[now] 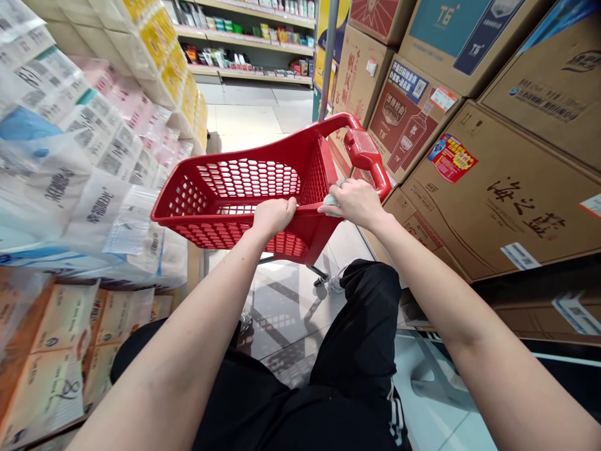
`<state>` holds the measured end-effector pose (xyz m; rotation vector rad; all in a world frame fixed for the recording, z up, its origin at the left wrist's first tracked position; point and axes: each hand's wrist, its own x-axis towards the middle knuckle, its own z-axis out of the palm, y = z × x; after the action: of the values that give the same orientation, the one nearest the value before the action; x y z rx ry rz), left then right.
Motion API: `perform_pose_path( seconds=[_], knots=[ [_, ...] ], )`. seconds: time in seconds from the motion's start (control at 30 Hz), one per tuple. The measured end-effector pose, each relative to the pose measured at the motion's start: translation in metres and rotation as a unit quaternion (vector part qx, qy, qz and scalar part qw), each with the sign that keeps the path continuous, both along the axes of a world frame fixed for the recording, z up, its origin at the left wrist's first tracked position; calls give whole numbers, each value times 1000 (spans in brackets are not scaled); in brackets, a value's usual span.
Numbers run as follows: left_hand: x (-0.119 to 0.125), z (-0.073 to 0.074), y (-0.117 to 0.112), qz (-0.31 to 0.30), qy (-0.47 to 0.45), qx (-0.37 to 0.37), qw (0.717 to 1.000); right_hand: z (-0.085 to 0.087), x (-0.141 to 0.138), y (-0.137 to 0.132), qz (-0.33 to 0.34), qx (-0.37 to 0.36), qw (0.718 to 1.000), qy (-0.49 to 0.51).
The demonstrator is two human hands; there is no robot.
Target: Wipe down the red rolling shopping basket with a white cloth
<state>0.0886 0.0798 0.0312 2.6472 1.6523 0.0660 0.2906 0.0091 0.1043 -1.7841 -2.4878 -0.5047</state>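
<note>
A red plastic shopping cart (244, 216) stands crosswise in front of me, its perforated basket bare inside as far as I can see. My left hand (275, 216) is closed over the near rim of the basket. Close to the cart's handle (364, 150), my right hand (355, 202) presses a small pale cloth (331, 202) against the same rim. Part of that cloth is hidden under the fingers.
Stacked cardboard cartons (511, 200) rise close on the right. Plastic-wrapped packs (94, 181) and orange-toned boxes (66, 344) crowd the left. Beyond a tiled floor (248, 119) are stocked shelves (253, 41). A grey pole (328, 59) stands behind the cart.
</note>
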Motion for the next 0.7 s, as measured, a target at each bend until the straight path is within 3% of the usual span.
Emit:
perform_pose_path(
  seconds=[0.43, 0.7],
  knots=[
    [2, -2, 2, 45, -22, 1, 999, 0, -16, 10, -119, -20, 992, 43],
    [0, -4, 2, 20, -15, 19, 999, -17, -25, -7, -71, 82, 993, 47]
  ],
)
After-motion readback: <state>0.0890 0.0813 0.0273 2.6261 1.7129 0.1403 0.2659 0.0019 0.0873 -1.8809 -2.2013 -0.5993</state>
